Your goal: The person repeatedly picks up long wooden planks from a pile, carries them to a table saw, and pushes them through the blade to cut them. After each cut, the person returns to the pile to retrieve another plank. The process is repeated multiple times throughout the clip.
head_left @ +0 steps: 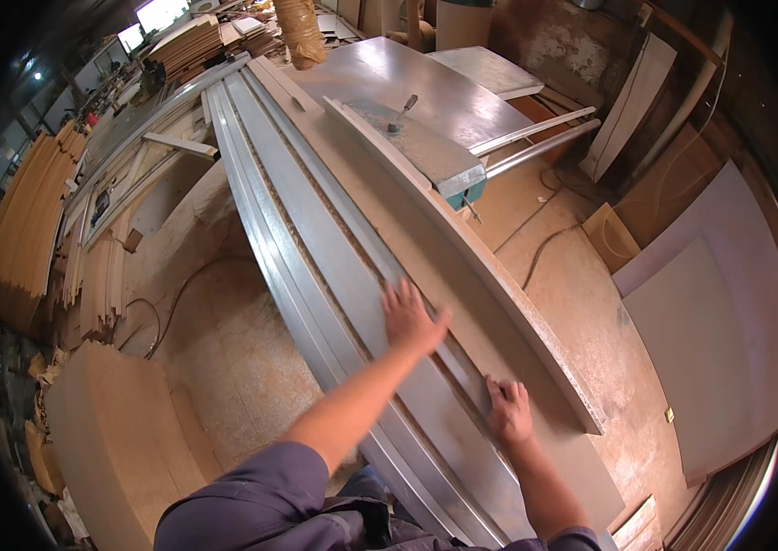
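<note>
My left hand [412, 317] lies flat, fingers spread, on the grey sliding table [315, 239] of a panel saw, at the edge of a long brown board [462, 275] that runs the length of the table. Closer to me, my right hand [510, 411] presses flat on the near part of the same board. A long pale strip [536, 340] lies along the board's right side. Neither hand grips anything.
The saw's grey top [407, 78] with a guard and lever [402, 112] stands at the far end. Stacks of wooden panels [26, 220] fill the left. Large sheets [719, 321] lean on the right. A chipboard block [118, 432] and cables lie on the sawdust floor.
</note>
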Demonstrator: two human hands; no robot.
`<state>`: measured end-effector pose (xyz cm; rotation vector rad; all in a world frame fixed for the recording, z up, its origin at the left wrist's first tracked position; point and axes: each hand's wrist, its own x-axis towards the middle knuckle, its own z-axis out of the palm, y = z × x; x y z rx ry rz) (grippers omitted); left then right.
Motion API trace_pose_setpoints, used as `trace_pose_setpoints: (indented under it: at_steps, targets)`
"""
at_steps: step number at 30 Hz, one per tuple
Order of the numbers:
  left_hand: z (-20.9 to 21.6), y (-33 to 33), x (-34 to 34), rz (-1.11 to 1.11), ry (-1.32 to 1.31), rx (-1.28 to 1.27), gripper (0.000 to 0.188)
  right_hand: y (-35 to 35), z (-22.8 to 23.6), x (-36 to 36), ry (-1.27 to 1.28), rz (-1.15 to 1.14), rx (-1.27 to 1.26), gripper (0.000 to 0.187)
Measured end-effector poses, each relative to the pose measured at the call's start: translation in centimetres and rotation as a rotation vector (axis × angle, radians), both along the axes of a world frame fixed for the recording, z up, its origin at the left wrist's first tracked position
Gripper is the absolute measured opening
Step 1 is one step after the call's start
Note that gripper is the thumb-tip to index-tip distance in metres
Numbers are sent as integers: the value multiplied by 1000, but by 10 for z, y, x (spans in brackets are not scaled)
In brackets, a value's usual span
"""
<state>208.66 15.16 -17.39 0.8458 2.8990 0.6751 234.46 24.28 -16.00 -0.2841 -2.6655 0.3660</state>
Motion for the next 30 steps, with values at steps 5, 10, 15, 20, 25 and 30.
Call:
trace_pose_setpoints:
  at_steps: [5,10,15,20,25,30]
  targets:
    - [-2,-1,65,-31,24,107,99,-2,1,-59,28,19,-47,43]
    - [-12,0,8,-92,42,244,93,-15,23,-68,161,-214,-255,21]
    - [-23,-16,-63,-82,182,-26,87,-46,53,97,-182,-704,-617,20]
    - [-36,0,-105,-100,260,30,87,-54,31,251,-471,-1213,-546,32]
    - [-45,-8,-152,-207,246,131,72,-44,2,231,-464,-1111,-589,32]
    - [-33,-1,-153,-119,202,99,83,-38,-5,214,-360,-985,-605,36]
